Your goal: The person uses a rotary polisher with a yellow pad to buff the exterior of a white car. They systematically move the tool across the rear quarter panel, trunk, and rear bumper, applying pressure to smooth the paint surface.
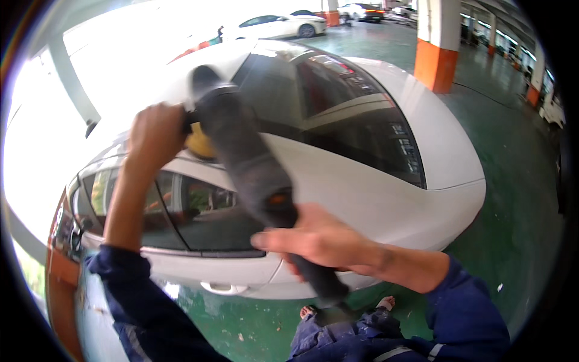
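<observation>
A long black car polisher (pixel 250 160) slants across the middle of the view, slightly blurred. My left hand (pixel 155 134) is closed round its dark side handle near the head. My right hand (pixel 316 238) wraps round the rear grip, with the thumb pointing left. Under the polisher's head shows a yellow pad (pixel 199 143), at the roof edge above the side windows; whether it presses on the paint I cannot tell. Beneath lies a white car (pixel 344 181) with a dark rear window (pixel 344 111) and tinted side windows (pixel 217 220).
An orange and white pillar (pixel 435 60) rises beyond the car at the right. Farther off is another white car (pixel 280 26). The green floor (pixel 512 199) has a dark cable (pixel 482 93) on it. My feet stand close to the car's side.
</observation>
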### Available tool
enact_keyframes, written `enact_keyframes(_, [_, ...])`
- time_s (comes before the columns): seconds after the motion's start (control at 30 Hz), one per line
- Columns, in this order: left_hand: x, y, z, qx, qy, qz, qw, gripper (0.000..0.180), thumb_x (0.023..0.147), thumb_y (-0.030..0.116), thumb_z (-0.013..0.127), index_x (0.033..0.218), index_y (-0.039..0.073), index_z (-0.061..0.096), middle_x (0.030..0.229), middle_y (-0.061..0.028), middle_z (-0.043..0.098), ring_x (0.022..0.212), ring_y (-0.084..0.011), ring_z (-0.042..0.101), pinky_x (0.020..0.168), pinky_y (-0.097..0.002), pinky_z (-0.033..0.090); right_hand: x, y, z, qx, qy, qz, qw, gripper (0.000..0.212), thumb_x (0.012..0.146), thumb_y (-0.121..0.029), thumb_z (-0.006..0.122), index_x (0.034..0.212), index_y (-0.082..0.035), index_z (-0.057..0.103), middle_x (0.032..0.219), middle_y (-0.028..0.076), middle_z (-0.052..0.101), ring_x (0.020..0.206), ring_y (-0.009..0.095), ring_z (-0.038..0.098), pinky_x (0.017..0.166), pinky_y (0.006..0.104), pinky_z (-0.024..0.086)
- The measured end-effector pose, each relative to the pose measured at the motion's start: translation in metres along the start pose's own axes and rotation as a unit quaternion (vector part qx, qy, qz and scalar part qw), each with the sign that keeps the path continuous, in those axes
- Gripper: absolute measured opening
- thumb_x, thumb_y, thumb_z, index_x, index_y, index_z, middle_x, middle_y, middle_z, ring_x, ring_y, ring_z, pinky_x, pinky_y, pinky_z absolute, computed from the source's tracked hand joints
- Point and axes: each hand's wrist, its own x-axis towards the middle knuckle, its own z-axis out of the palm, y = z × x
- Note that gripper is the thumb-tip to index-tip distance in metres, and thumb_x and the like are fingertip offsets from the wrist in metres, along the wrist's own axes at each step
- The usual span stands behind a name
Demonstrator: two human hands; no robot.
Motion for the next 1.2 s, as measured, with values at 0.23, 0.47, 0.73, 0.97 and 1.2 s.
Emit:
enact_keyframes(0.23, [-0.018, -0.101, 0.071, -0.099, 0.095, -0.045, 0.99, 0.008, 0.079, 0.004, 0.069, 0.083, -0.003, 0.067, 0.071, -0.0259, 0.066, 0.071, -0.0438, 0.068, 0.068, -0.0501, 0.055, 0.091, -0.002, 0.062, -0.001, -0.02, -0.112, 0.994, 0.034, 0.092, -0.028, 0.067, 0.091, 0.005, 0.062, 0.059, 0.005, 0.056, 0.048, 0.015, 0.054, 0.049, 0.0318, 0.047])
enact_keyframes(0.47, [-0.04, -0.008, 0.051, -0.143, 0.057, -0.055, 0.987, 0.006, 0.079, 0.003, 0.067, 0.083, 0.004, 0.064, 0.076, -0.0205, 0.07, 0.073, -0.0411, 0.07, 0.066, -0.0499, 0.055, 0.01, 0.052, 0.043, -0.003, 0.061, -0.059, 0.996, 0.038, 0.092, -0.031, 0.07, 0.109, -0.001, 0.056, 0.073, 0.005, 0.059, 0.058, 0.013, 0.058, 0.054, 0.0317, 0.046])
enact_keyframes(0.73, [-0.089, 0.193, 0.036, -0.053, 0.191, 0.149, 0.969, 0.007, 0.084, 0.018, 0.061, 0.08, 0.014, 0.056, 0.066, 0.0023, 0.052, 0.06, -0.0142, 0.058, 0.05, -0.0305, 0.046, -0.089, 0.246, -0.007, -0.002, 0.255, -0.079, 0.964, 0.015, 0.085, -0.011, 0.077, 0.083, -0.003, 0.065, 0.064, 0.002, 0.064, 0.056, 0.012, 0.063, 0.053, 0.029, 0.048])
enact_keyframes(0.97, [-0.143, 0.286, 0.05, -0.137, 0.147, 0.263, 0.944, 0.025, 0.072, 0.017, 0.065, 0.091, 0.001, 0.065, 0.072, -0.0001, 0.059, 0.067, -0.0118, 0.06, 0.055, -0.0261, 0.046, -0.115, 0.361, -0.011, 0.15, 0.383, -0.028, 0.911, 0.015, 0.082, -0.005, 0.079, 0.076, -0.004, 0.066, 0.066, 0.003, 0.065, 0.055, 0.012, 0.063, 0.054, 0.0295, 0.051])
enact_keyframes(1.2, [-0.146, 0.143, 0.097, -0.172, 0.17, 0.134, 0.961, 0.012, 0.073, 0.016, 0.065, 0.079, 0.013, 0.055, 0.068, 0.0009, 0.056, 0.061, -0.0163, 0.06, 0.053, -0.0326, 0.047, -0.016, 0.295, 0.022, -0.141, 0.328, -0.126, 0.925, 0.021, 0.078, -0.017, 0.08, 0.087, -0.001, 0.069, 0.077, 0.012, 0.071, 0.069, 0.024, 0.07, 0.065, 0.0369, 0.057])
